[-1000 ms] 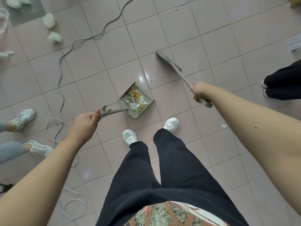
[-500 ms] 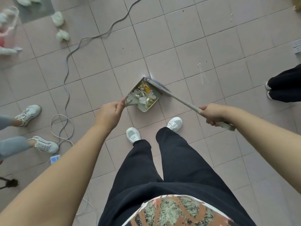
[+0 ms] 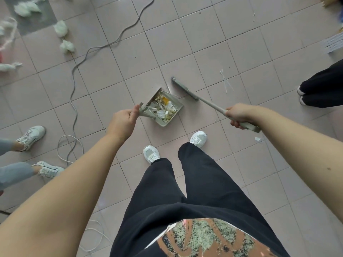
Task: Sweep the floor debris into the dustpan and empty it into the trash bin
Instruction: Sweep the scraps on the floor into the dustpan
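While standing in white shoes (image 3: pixel 151 154) on the tiled floor (image 3: pixel 204 43), holds both bare arms stretched forward and down, left hand (image 3: pixel 122 121) fingers curled tight round the dustpan's (image 3: pixel 163 108) handle, right hand (image 3: pixel 238 114) fisted round the broom's (image 3: pixel 202 101) pole near its upper end. Dustpan just ahead of the feet, loaded with debris (image 3: pixel 164 106), long axis running from handle at near left to open mouth at far right. Broom beside it, pole slanting up-left from the fist, head just beyond the pan's mouth, apart from it; farther off, white ties (image 3: pixel 225 81) and grey cable (image 3: pixel 104 45).
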